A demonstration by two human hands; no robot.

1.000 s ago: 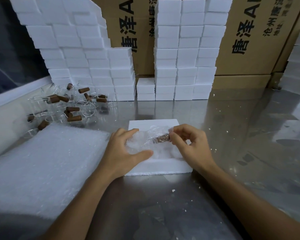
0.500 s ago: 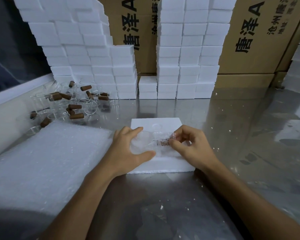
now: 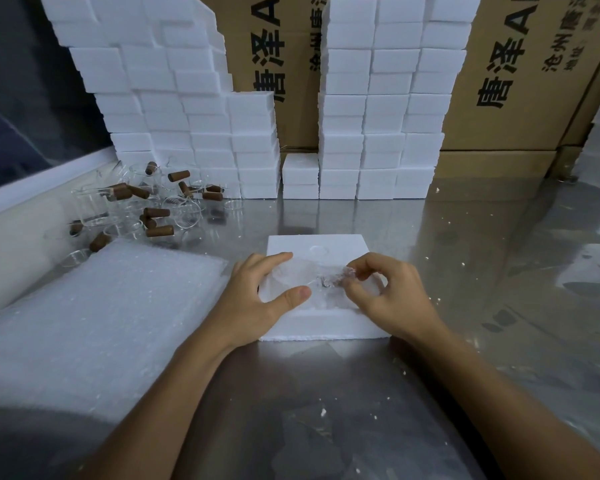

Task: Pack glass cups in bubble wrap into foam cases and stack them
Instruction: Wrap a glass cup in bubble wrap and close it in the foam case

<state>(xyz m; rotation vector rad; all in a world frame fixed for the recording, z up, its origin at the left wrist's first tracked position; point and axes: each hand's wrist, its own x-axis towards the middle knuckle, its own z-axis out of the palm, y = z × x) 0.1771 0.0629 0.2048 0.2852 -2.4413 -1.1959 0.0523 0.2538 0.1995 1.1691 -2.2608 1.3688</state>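
Looking down from head height, two bare forearms reach over a shiny steel bench (image 3: 465, 258) to a white foam case (image 3: 329, 327) lying flat at the centre. In its recess lies a glass cup wrapped in bubble wrap (image 3: 312, 282), its handle end pointing right. The left hand (image 3: 257, 299) rests on the case's left side, fingers and thumb spread wide and fairly straight, touching the wrapped cup's edge. The right hand (image 3: 392, 299) has a narrow grip: thumb and fingertips pinch the wrapped handle end.

To the left lies a thick stack of bubble wrap sheets (image 3: 94, 317). Behind it, a heap of bare glass cups with brown handles (image 3: 142, 206) is scattered on the bench. Along the back stand two tall piles of white foam cases: a stepped one on the left (image 3: 174, 109), a straight one on the right (image 3: 388, 98), with a low pile of two between them. Cardboard cartons (image 3: 520, 81) printed with black characters rise behind. White foam crumbs dot the bench.
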